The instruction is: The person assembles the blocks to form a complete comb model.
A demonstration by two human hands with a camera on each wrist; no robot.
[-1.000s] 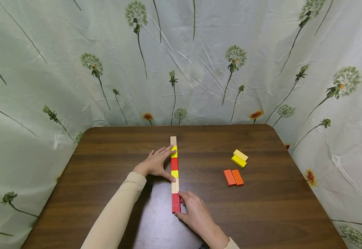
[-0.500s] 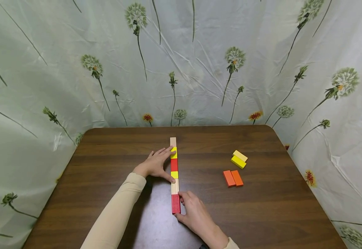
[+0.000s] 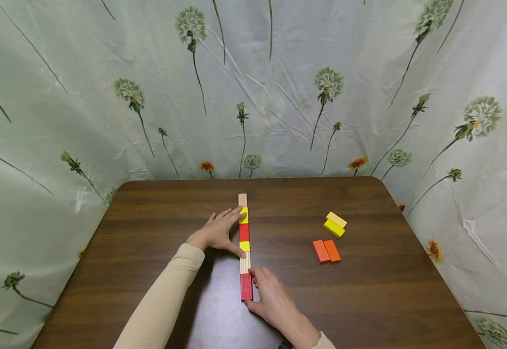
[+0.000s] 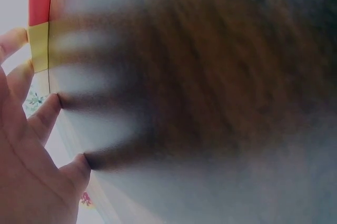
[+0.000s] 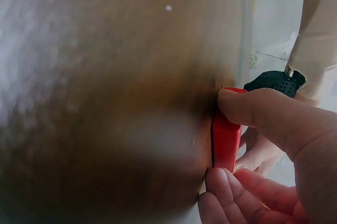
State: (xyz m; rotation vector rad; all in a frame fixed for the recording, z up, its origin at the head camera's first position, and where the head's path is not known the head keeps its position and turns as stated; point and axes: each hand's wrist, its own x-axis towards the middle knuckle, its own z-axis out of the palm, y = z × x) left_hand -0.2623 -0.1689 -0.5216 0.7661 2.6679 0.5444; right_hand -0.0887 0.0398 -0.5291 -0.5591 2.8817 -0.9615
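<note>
Several wooden blocks lie end to end in a straight row at the table's middle. From far to near come a plain block, a yellow block, a red block, a small yellow block, a plain block and the nearest red block. My left hand spreads across the row, index finger over the far yellow block and thumb on the nearer plain one. My right hand pinches the nearest red block between thumb and fingers; the right wrist view shows this red block between them.
Two orange blocks lie side by side on the right of the brown table. Behind them sit a pale block and a yellow block together. A flower-print curtain hangs beyond the table's far edge.
</note>
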